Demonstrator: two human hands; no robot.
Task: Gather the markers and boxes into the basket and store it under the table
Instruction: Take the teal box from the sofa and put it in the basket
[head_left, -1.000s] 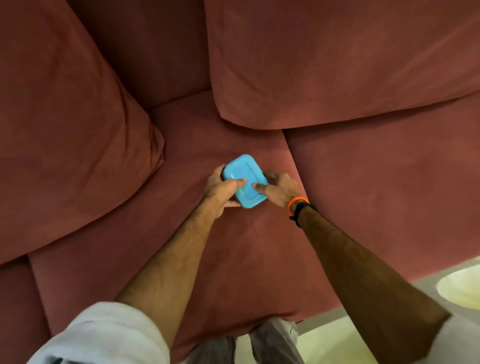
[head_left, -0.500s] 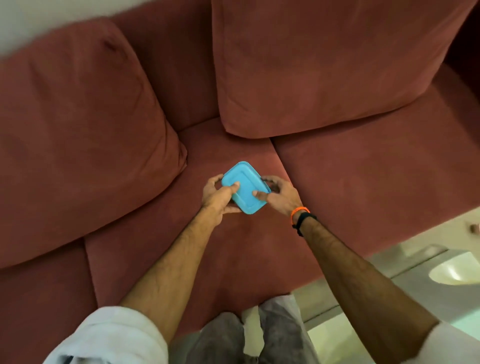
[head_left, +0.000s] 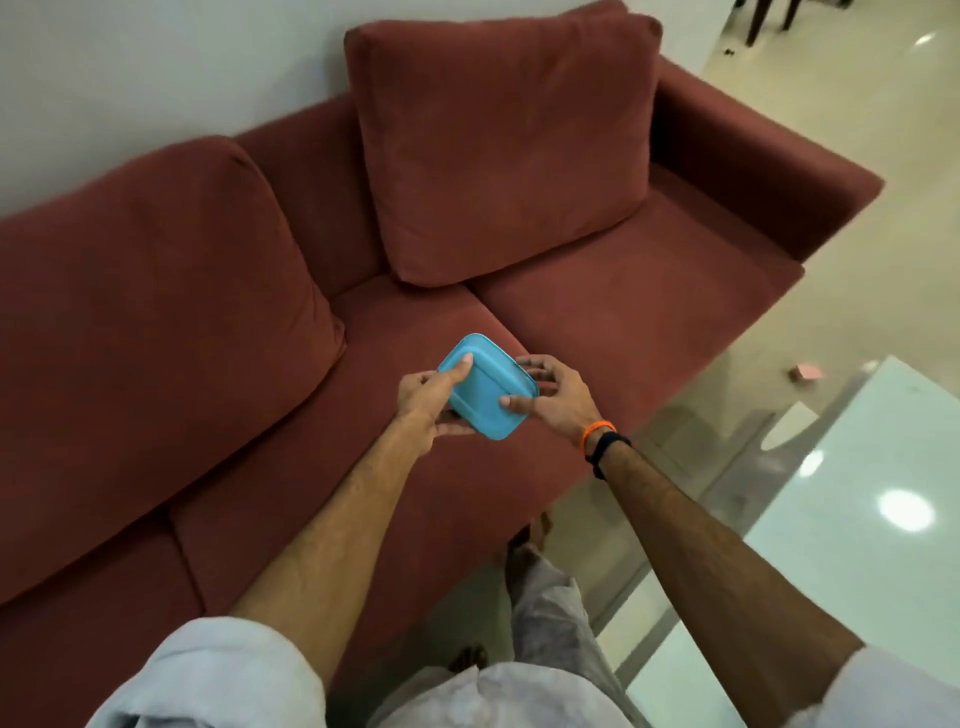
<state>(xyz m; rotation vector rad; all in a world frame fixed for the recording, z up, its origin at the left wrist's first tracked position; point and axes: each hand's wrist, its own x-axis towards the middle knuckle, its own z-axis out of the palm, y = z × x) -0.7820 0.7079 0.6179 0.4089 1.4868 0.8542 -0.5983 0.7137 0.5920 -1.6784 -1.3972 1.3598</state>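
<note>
A small blue lidded box (head_left: 485, 389) is held above the seat of a red sofa (head_left: 260, 364), tilted with its lid towards me. My left hand (head_left: 428, 402) grips its left side, thumb on the lid and fingers underneath. My right hand (head_left: 556, 397) holds the right side, thumb on the lid's lower corner and fingers curled behind it. No markers and no basket are in view.
Two large red back cushions (head_left: 498, 140) lean against the sofa's back. A glass-topped table (head_left: 857, 493) stands at the right, close to the sofa's front. A small pink object (head_left: 806, 372) lies on the cream floor beyond it.
The box has been lifted off the sofa seat in both hands and drawn towards me. My view has pulled back and swung right, bringing the sofa's arm, the floor and the glass table into sight.
</note>
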